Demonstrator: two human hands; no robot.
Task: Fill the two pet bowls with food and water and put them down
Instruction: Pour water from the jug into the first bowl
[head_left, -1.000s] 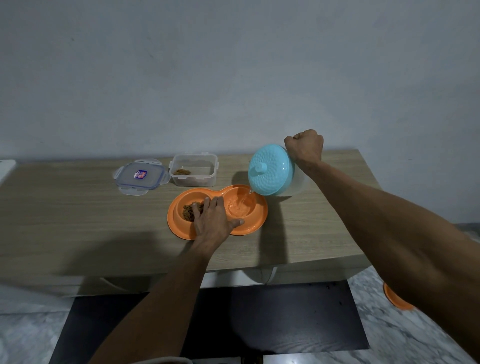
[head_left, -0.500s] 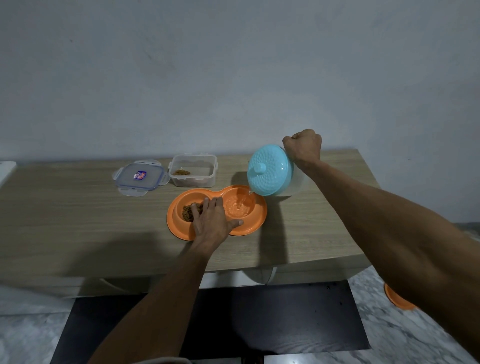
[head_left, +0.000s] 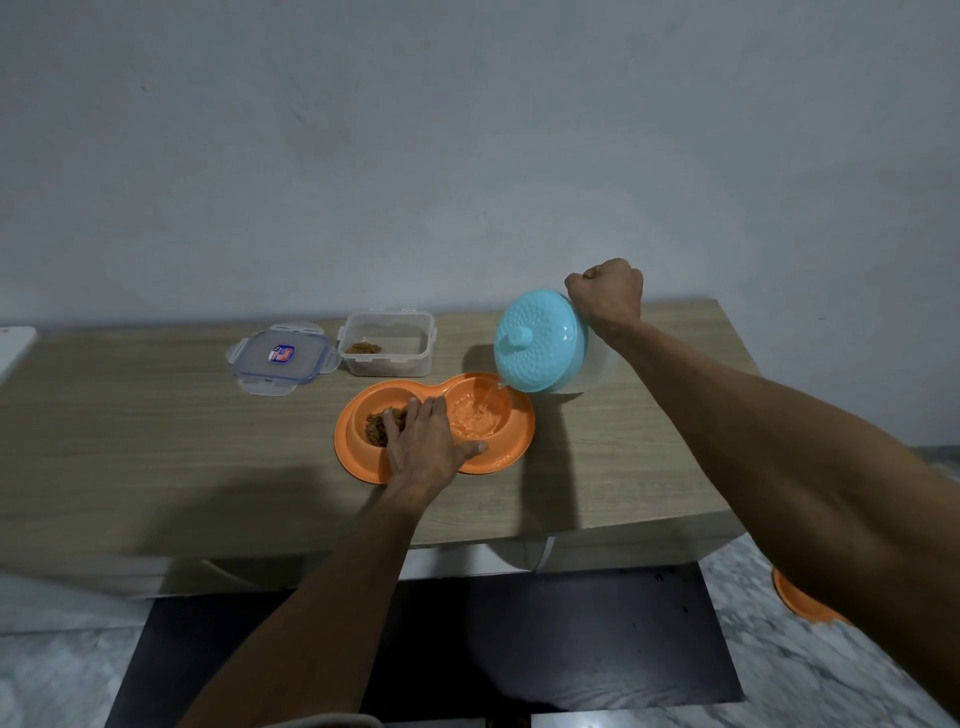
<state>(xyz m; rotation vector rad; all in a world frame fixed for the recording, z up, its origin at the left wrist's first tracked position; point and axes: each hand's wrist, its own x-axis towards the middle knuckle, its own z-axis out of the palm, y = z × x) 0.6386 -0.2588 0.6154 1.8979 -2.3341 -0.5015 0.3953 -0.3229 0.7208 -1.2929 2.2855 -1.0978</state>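
An orange double pet bowl (head_left: 511, 452) sits on the wooden table (head_left: 156, 447). Its left well holds brown food (head_left: 378, 427); its right well holds rippling water (head_left: 475, 418). My left hand (head_left: 426, 447) lies flat across the bowl's middle, fingers straight, thumb on the front rim. My right hand (head_left: 605, 293) grips the handle of a clear jug with a turquoise lid (head_left: 540, 340), tipped toward me. A thin stream of water runs from its spout into the right well.
A clear food container (head_left: 387, 345) with a little brown food stands behind the bowl, its blue-rimmed lid (head_left: 280, 358) beside it on the left. Another orange bowl (head_left: 800, 603) lies on the marble floor at the right. A dark mat lies under the table's front.
The jug has stayed tipped and water keeps running into the right well, which holds more water. My left hand has not moved.
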